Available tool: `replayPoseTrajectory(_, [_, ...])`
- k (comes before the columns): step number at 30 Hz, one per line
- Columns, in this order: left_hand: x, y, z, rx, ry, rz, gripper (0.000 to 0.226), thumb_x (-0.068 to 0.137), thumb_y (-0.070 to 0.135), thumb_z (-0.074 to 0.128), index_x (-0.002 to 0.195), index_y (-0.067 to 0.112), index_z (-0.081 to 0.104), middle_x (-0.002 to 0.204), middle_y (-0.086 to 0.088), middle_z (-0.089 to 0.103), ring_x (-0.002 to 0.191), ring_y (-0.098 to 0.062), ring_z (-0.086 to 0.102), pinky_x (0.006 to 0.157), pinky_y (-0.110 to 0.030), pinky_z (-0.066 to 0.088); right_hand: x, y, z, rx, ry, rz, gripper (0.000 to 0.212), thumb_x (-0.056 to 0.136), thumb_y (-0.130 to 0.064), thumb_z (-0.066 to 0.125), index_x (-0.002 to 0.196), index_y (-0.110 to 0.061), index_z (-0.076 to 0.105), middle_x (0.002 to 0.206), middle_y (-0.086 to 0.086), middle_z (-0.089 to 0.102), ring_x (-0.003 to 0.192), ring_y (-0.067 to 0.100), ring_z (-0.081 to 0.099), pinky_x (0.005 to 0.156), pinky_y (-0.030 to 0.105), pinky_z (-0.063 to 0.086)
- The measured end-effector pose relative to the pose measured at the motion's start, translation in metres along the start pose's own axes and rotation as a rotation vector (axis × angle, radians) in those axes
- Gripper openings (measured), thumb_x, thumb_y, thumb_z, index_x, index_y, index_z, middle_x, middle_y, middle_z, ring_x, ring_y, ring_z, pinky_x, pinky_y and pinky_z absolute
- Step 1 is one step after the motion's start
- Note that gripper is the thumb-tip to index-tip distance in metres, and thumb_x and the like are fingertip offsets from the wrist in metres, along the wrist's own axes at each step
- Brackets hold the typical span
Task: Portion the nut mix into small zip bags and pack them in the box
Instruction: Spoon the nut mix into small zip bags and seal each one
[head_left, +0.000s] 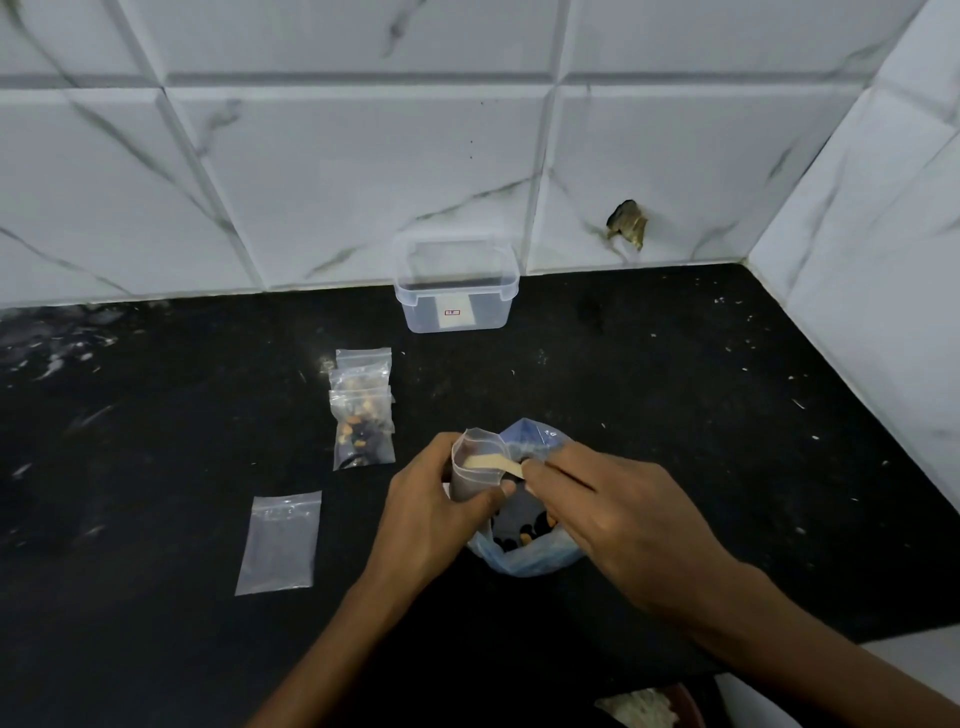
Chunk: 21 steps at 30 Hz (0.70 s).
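Nut mix bag (524, 551) sat open below so my left hand (436, 512) gripped a zip bag (475, 467) mouth-up while my right hand (618, 512) pinched a wooden scoop (493, 461) into it.

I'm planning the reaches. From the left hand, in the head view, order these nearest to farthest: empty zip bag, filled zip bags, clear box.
From the left hand:
1. Filled zip bags, just up-left.
2. Empty zip bag, flat, farther left.
3. Clear box, against the wall.
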<state>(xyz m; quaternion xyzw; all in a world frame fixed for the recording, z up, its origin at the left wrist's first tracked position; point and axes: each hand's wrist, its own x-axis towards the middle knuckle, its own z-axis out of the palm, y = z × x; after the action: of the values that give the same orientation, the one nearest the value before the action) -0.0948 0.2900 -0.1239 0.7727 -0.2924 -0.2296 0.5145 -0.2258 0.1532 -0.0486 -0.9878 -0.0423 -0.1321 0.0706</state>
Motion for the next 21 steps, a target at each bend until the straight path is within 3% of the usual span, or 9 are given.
replayPoseTrajectory(4, [0.001, 0.001, -0.001, -0.028, 0.022, -0.02, 0.036, 0.079, 0.032, 0.08, 0.108, 0.04, 0.061, 0.101, 0.022, 0.07, 0.095, 0.006, 0.064, 0.075, -0.015, 0.052, -0.004, 0.008, -0.001, 0.107, 0.278, 0.107, 0.029, 0.093, -0.025, 0.045, 0.097, -0.007, 0.067, 0.088, 0.005, 0.067, 0.072, 0.012, 0.063, 0.062, 0.024, 0.055])
replayPoseTrajectory(8, [-0.001, 0.0, -0.005, -0.037, 0.061, -0.045, 0.034, 0.079, 0.032, 0.079, 0.106, 0.042, 0.06, 0.099, 0.024, 0.068, 0.095, 0.008, 0.063, 0.076, -0.016, 0.052, -0.011, 0.022, -0.001, 0.319, 0.46, 0.429, 0.017, 0.087, -0.017, 0.062, 0.101, -0.011, 0.07, 0.091, -0.007, 0.065, 0.083, -0.003, 0.06, 0.079, 0.008, 0.047])
replayPoseTrajectory(12, [-0.003, 0.001, -0.01, -0.018, 0.085, -0.059, 0.036, 0.08, 0.032, 0.079, 0.103, 0.047, 0.055, 0.1, 0.025, 0.065, 0.096, 0.016, 0.059, 0.07, -0.005, 0.047, -0.022, 0.028, 0.017, 0.452, 0.402, 0.695, 0.015, 0.087, -0.015, 0.059, 0.096, -0.022, 0.068, 0.082, -0.019, 0.062, 0.084, -0.005, 0.061, 0.071, 0.007, 0.048])
replayPoseTrajectory(16, [-0.004, 0.004, -0.012, -0.025, 0.085, -0.065, 0.035, 0.08, 0.031, 0.079, 0.1, 0.047, 0.055, 0.098, 0.025, 0.065, 0.094, 0.017, 0.058, 0.069, -0.004, 0.047, -0.036, 0.03, 0.061, 0.433, 0.231, 0.897, 0.015, 0.089, -0.015, 0.061, 0.088, -0.028, 0.066, 0.078, -0.015, 0.064, 0.075, -0.004, 0.062, 0.066, 0.018, 0.052])
replayPoseTrajectory(21, [-0.005, 0.004, -0.01, -0.011, 0.079, -0.075, 0.038, 0.078, 0.035, 0.079, 0.106, 0.046, 0.055, 0.104, 0.023, 0.065, 0.098, 0.016, 0.057, 0.07, -0.007, 0.047, -0.045, 0.022, 0.1, 0.274, -0.009, 0.927, 0.008, 0.093, -0.025, 0.058, 0.091, -0.032, 0.061, 0.079, -0.012, 0.06, 0.071, -0.002, 0.057, 0.064, 0.015, 0.047])
